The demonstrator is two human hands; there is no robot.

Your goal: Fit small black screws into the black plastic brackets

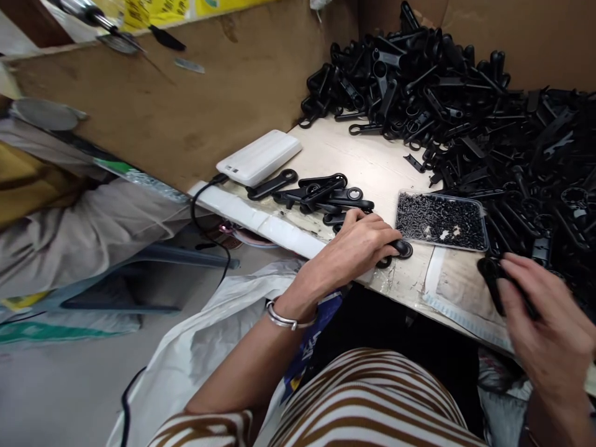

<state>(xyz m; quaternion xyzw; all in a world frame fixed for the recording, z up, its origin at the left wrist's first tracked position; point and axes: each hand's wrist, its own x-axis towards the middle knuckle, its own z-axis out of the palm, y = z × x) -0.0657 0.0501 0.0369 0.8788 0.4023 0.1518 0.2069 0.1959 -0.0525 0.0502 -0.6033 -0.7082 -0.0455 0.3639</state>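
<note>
My left hand (361,243) is at the table's front edge, fingers closed over a black plastic part whose ringed end (403,249) pokes out past the fingertips. Beside it lies a small group of similar black parts (321,194), long with round ends. My right hand (544,310), slightly blurred, pinches another black plastic part (491,279) between thumb and fingers above the right front of the table. Between the hands sits a clear shallow box (484,243) full of tiny dark pieces, probably screws.
A big heap of black plastic parts (419,93) covers the back and right of the table. A white power bank (261,155) with a black cable (193,214) stands at the left, by a cardboard wall (209,93). Another person's trousered leg (107,211) shows beyond it.
</note>
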